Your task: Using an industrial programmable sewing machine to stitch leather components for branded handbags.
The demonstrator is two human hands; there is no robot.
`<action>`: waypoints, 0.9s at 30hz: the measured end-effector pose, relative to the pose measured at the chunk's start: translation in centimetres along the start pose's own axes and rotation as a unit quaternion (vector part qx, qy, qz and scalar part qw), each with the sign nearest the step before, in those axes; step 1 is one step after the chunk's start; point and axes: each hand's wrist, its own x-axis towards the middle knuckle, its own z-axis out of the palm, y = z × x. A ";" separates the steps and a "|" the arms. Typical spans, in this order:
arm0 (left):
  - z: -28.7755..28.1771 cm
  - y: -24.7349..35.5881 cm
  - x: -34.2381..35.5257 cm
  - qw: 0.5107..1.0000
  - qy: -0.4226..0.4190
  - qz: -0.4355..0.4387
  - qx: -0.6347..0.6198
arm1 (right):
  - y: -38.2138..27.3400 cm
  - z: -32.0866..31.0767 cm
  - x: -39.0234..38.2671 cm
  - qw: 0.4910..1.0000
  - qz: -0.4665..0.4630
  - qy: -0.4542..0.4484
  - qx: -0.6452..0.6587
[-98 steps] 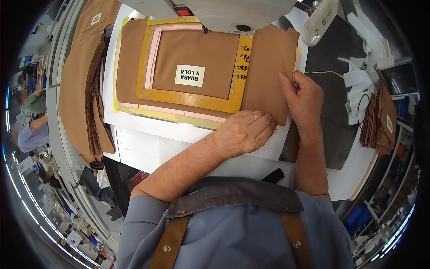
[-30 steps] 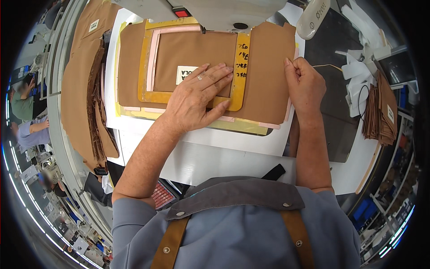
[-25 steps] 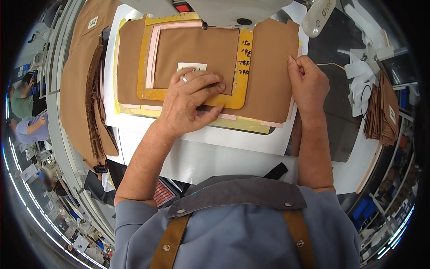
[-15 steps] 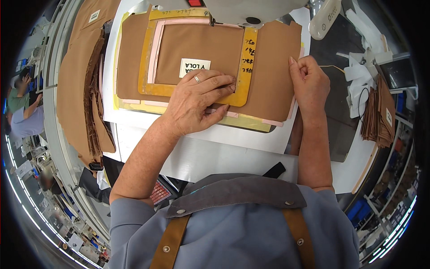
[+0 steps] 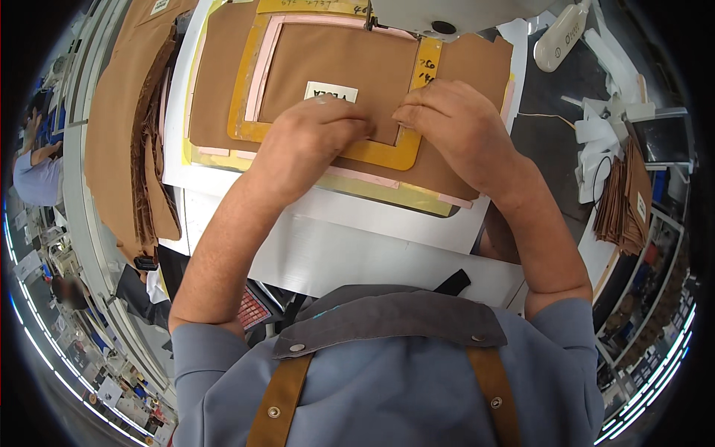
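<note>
A yellow rectangular template frame (image 5: 377, 156) lies on a brown fabric panel (image 5: 474, 63), with pale pink strips along the frame's inner edge. Inside the opening, a small white printed label (image 5: 331, 90) rests on the brown cloth. My left hand (image 5: 307, 138) is closed over the frame's near edge, fingertips pressed together just below the label. Opposite it, my right hand (image 5: 456, 123) pinches at the frame's right side, its fingertips over the opening. Whatever either hand holds is too small or hidden to make out.
A sewing machine head (image 5: 462, 13) overhangs the frame's far edge. Stacked brown fabric pieces (image 5: 119, 141) lie at left, and a bundle of brown pieces (image 5: 624, 201) hangs at right. White paper (image 5: 357, 211) lies beneath the panel. A white handheld-shaped device (image 5: 560, 39) stands at the far right.
My right hand has left the panel's right edge and moved left to the frame. My left hand has shifted slightly left and its fingers have curled in.
</note>
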 end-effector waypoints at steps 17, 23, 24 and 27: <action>1.4 -1.1 1.8 0.974 -0.064 -0.091 -0.199 | 0.1 0.9 -0.5 1.000 -0.004 0.015 0.024; 1.8 -1.2 1.2 0.982 -0.055 -0.077 -0.162 | -0.3 1.1 0.4 0.998 -0.060 0.035 -0.003; 1.9 -1.2 1.2 0.982 -0.055 -0.077 -0.162 | -0.2 1.2 0.4 0.997 -0.072 0.031 0.001; 1.9 -1.1 1.4 0.987 -0.050 -0.041 -0.144 | 0.3 1.8 0.4 0.993 -0.109 0.037 0.000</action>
